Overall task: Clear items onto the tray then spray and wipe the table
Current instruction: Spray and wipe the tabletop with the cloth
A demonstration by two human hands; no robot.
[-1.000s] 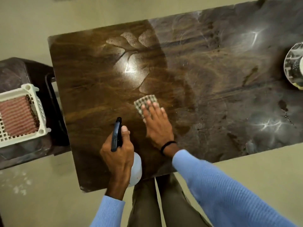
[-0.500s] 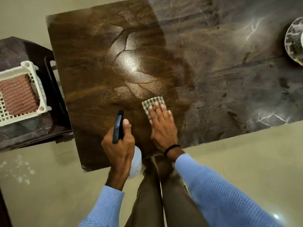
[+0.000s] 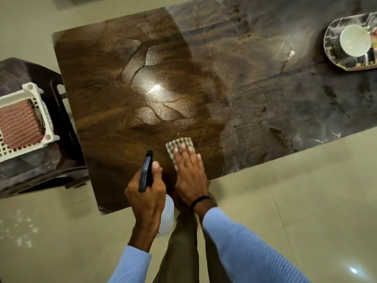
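The dark marble-patterned table (image 3: 255, 94) fills the upper middle of the head view, with a wet sprayed patch (image 3: 157, 99) shining on its brown left part. My right hand (image 3: 189, 174) lies flat on a small checked cloth (image 3: 179, 145) near the table's front edge, pressing it to the surface. My left hand (image 3: 145, 190) grips a white spray bottle (image 3: 168, 217) with a black trigger head (image 3: 145, 170), held just left of the right hand over the front edge. A tray (image 3: 332, 52) with a white bowl (image 3: 355, 40) sits at the table's far right.
A white plastic basket (image 3: 34, 94) holding a red striped cloth (image 3: 18, 123) rests on a dark chair (image 3: 47, 168) left of the table. Beige tiled floor (image 3: 306, 201) surrounds the table. My legs stand at the front edge.
My right hand has drawn the cloth back toward the front edge of the table. The view has shifted, bringing the tray and bowl further into sight. My left hand still holds the bottle.
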